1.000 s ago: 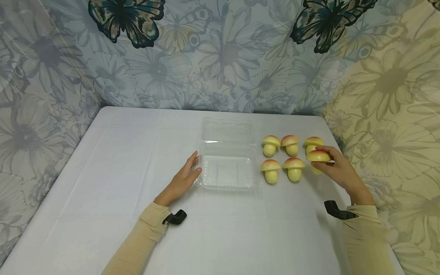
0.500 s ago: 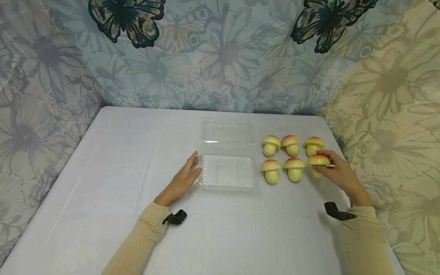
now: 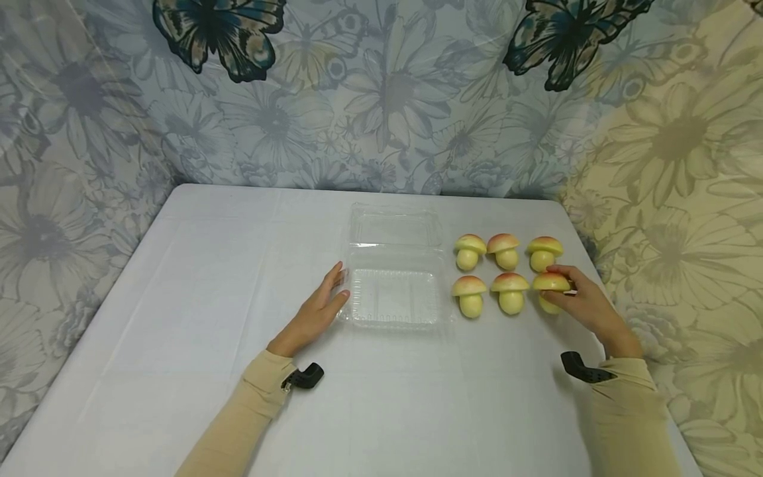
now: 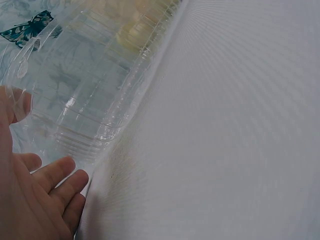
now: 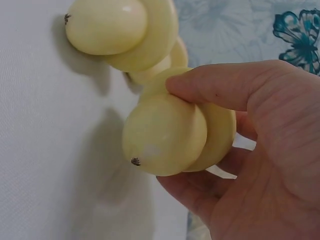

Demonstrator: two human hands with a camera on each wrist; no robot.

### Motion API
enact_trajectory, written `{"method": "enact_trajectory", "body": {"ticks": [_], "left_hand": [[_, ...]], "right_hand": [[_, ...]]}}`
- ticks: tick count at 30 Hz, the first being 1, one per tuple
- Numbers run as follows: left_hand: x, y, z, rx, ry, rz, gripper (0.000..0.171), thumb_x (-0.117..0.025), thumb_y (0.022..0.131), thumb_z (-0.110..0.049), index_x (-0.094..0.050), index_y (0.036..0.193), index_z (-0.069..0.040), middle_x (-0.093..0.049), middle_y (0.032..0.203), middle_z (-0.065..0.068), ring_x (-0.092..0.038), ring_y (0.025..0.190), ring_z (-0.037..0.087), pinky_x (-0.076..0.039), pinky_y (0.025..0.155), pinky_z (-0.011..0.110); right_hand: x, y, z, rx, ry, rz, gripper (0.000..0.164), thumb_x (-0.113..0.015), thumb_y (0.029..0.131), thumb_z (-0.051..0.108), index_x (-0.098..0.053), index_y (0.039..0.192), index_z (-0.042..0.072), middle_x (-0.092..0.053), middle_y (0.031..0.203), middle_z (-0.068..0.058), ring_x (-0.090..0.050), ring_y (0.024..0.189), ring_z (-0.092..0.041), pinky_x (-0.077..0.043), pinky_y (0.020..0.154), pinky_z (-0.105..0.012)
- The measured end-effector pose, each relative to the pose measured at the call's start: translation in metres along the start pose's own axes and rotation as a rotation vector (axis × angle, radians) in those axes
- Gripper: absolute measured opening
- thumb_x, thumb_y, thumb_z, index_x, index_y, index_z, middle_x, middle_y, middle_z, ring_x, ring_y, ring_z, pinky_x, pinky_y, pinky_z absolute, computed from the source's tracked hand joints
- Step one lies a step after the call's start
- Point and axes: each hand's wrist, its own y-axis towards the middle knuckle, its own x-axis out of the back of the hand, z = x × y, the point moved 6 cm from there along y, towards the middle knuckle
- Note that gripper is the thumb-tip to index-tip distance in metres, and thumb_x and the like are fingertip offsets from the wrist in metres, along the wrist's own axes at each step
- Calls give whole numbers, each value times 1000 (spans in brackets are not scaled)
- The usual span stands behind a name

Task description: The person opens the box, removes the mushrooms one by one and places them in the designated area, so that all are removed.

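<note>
My right hand (image 3: 581, 298) pinches the cap of a toy mushroom (image 3: 550, 283) at the near right of a group. In the right wrist view, the thumb and fingers curl round the pale mushroom (image 5: 165, 135), and its round stem end faces the camera. My left hand (image 3: 312, 308) rests at the left edge of a clear plastic clamshell box (image 3: 393, 298), whose lid lies folded back. The left wrist view has this hand's fingers (image 4: 55, 175) loosely extended beside the box wall (image 4: 75, 100), a digit showing through the plastic.
Several more mushrooms with red-yellow caps, among them a front one (image 3: 469, 297) and a back one (image 3: 545, 253), stand in two rows right of the box. White cloth covers the table (image 3: 179, 265). Flowered walls (image 3: 381, 99) close off the back and both sides.
My right hand has moved slightly toward the near side with the mushroom, opening a gap from the one behind it. The left hand and the box have stayed put.
</note>
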Motion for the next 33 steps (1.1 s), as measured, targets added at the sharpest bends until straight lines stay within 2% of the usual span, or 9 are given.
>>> {"method": "enact_trajectory", "body": {"ticks": [4,9,29,33], "left_hand": [[1,0,-2,0,10,-5,70,-41,108,-41,-6,165,-23,-24,169,10,-23,156,32,-17,125,59],[1,0,-2,-1,15,-6,70,-41,108,-41,-6,165,-21,-25,168,11,-23,156,33,-18,125,59],[1,-1,-2,5,19,-5,69,-42,107,-41,-7,165,-24,-25,168,10,-23,156,32,-18,125,59],[1,-1,-2,4,21,-6,69,-41,108,-43,-7,165,-23,-25,168,10,-24,156,33,-19,125,59]], "right_hand": [[-2,0,0,-5,6,8,65,-64,101,28,-36,151,-1,-52,132,-8,-44,95,16,-47,71,-15],[-6,1,-4,-17,-9,18,64,-63,101,25,-35,152,-2,-49,138,-21,-42,94,18,-47,72,-15],[-9,0,-6,-29,-4,43,65,-63,101,26,-33,153,0,-48,141,-25,-42,97,17,-47,73,-14],[-8,-1,-4,-36,4,70,68,-62,102,29,-31,155,1,-44,148,-24,-43,107,10,-45,77,-10]]}}
